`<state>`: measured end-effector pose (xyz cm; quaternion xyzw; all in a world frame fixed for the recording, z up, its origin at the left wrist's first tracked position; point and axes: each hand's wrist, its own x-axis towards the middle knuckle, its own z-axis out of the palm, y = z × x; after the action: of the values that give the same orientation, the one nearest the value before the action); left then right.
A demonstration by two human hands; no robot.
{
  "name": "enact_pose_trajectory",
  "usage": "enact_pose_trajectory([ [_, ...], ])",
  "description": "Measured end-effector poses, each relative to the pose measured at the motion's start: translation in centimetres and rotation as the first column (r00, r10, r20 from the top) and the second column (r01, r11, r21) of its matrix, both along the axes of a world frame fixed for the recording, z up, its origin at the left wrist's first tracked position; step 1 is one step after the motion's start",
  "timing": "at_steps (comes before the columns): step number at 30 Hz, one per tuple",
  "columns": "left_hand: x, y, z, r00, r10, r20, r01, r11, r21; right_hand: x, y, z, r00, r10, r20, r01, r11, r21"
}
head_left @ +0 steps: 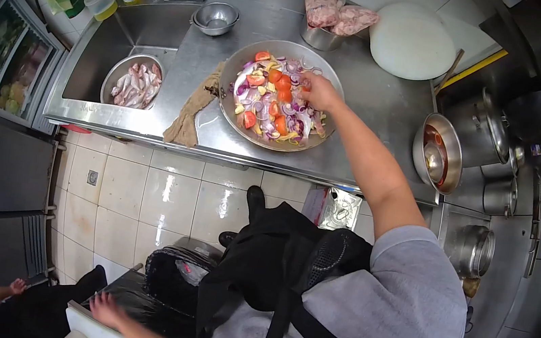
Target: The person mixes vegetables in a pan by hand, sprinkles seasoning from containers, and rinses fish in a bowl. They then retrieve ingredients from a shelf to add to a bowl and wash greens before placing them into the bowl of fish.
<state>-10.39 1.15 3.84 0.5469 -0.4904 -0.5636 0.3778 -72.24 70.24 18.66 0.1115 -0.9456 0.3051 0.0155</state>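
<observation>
A wide round metal pan (224, 114) on the steel counter holds cut tomatoes (284, 87), sliced red onion (266, 111) and pale yellowish pieces. My right hand (321, 94) reaches into its right side, fingers curled down among the onion slices. The fingertips are partly hidden, so I cannot make out what is between them. Low in the view, my left hand (107, 310) is stretched out beside the edge of a white board (83, 321). Its fingers are spread and somewhat blurred, and nothing shows in them.
A brown cloth (190, 114) lies left of the pan. The sink holds a bowl of raw meat (137, 83). Behind are metal bowls (215, 19), bagged meat (335, 15) and a round white board (413, 43). Another person's hand (17, 286) shows at lower left, near a black bin (167, 278).
</observation>
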Motion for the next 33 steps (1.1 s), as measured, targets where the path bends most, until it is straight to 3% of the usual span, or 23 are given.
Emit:
enact_pose_trajectory([
  [1, -9.9, 7.9, 5.3, 0.988, -0.151, 0.013, 0.152, 0.988, -0.02, -0.5, 0.8, -0.6, 0.995, -0.049, 0.087, 0.045, 0.998, 0.044],
  [2, -16.0, 11.1, 5.8, 0.97, -0.238, 0.042, 0.238, 0.971, 0.007, -1.2, 1.6, -0.8, 0.995, -0.046, 0.092, 0.043, 0.998, 0.036],
  [3, -22.3, 15.7, 7.6, 0.895, -0.443, 0.053, 0.442, 0.897, 0.025, -2.2, 2.6, -0.8, 0.994, -0.104, 0.041, 0.104, 0.995, 0.005],
  [4, -27.2, 19.2, 8.2, 0.73, -0.682, 0.057, 0.684, 0.726, -0.073, -3.0, 3.4, -0.7, 0.986, -0.167, -0.007, 0.167, 0.986, -0.03],
  [6, -36.6, 27.4, 12.1, 0.465, -0.877, 0.119, 0.885, 0.457, -0.088, -4.7, 4.4, 1.1, 0.982, -0.189, 0.032, 0.188, 0.982, 0.029],
  [8, -43.8, 34.2, 14.2, 0.169, -0.957, 0.234, 0.958, 0.104, -0.266, -7.1, 5.7, 1.7, 0.992, -0.006, 0.123, -0.01, 0.991, 0.131],
  [9, -47.0, 37.5, 15.4, 0.074, -0.964, 0.257, 0.951, -0.009, -0.308, -7.1, 5.0, 3.4, 0.988, 0.014, 0.151, -0.043, 0.98, 0.193],
  [10, -49.7, 41.1, 19.1, 0.009, -0.936, 0.351, 0.946, -0.106, -0.306, -7.5, 4.5, 3.8, 0.987, 0.015, 0.162, -0.044, 0.983, 0.18],
  [12, -55.9, 45.1, 16.3, 0.058, -0.795, 0.604, 0.782, -0.34, -0.522, -8.5, 3.6, 3.8, 0.97, 0.244, -0.01, -0.208, 0.847, 0.489],
  [13, -58.1, 47.2, 15.8, 0.078, -0.741, 0.667, 0.786, -0.366, -0.498, -9.1, 3.0, 3.5, 0.97, 0.244, -0.002, -0.213, 0.85, 0.482],
  [15, -61.3, 50.3, 14.2, 0.09, -0.679, 0.729, 0.794, -0.392, -0.464, -10.0, 1.9, 2.9, 0.939, 0.286, 0.191, -0.342, 0.726, 0.597],
  [17, -63.0, 52.0, 12.9, 0.072, -0.463, 0.884, 0.801, -0.501, -0.328, -9.8, 1.7, 2.7, 0.953, 0.239, 0.184, -0.301, 0.787, 0.538],
  [22, -63.6, 50.7, 13.1, 0.015, -0.452, 0.892, 0.802, -0.527, -0.281, -8.9, 3.4, -0.1, 0.981, 0.114, 0.154, -0.171, 0.881, 0.44],
  [25, -62.4, 47.4, 15.4, 0.137, -0.672, 0.728, 0.81, -0.347, -0.473, -6.8, 4.7, -1.1, 0.99, 0.104, 0.091, -0.133, 0.897, 0.421],
  [27, -61.9, 45.6, 14.3, 0.073, -0.621, 0.781, 0.833, -0.393, -0.39, -5.4, 4.8, -1.0, 0.991, 0.113, -0.069, -0.086, 0.947, 0.31],
  [29, -61.5, 44.4, 11.9, -0.042, -0.526, 0.849, 0.848, -0.468, -0.248, -4.0, 3.7, -0.9, 0.995, 0.088, -0.036, -0.073, 0.946, 0.317],
  [30, -61.5, 44.2, 12.2, -0.04, -0.531, 0.846, 0.842, -0.474, -0.257, -3.5, 3.2, -0.5, 0.997, 0.073, -0.017, -0.064, 0.944, 0.322],
  [33, -61.6, 44.1, 14.6, -0.061, -0.63, 0.775, 0.877, -0.404, -0.26, -0.7, 1.5, -0.1, 0.997, 0.028, 0.079, -0.048, 0.961, 0.272],
])
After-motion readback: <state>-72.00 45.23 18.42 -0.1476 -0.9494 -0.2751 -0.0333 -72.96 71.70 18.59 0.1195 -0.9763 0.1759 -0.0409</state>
